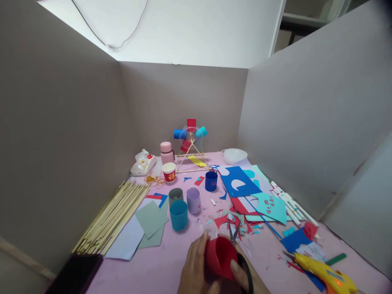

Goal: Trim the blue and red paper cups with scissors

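Near the front edge I hold a red paper cup (214, 257), tilted so its mouth faces up and to the right. My left hand (192, 265) wraps round its left side. With my right hand (241, 275) I grip black-handled scissors (247, 271), and the thumb also presses on the cup's rim. The scissor blades stand slightly apart, pointing away from me. Beyond my hands stand a teal paper cup (179, 216), a purple one (194, 201), a grey one (175, 196) and a dark blue one (211, 181).
A stick-framed wheel (191, 139) with coloured cups stands at the back. Bamboo sticks (113, 220) and a dark phone-like slab (75, 273) lie left. Paper scraps (226, 222), cut blue card (239, 181), markers (290, 204) and a yellow glue gun (324, 271) lie right. Grey panels enclose the table.
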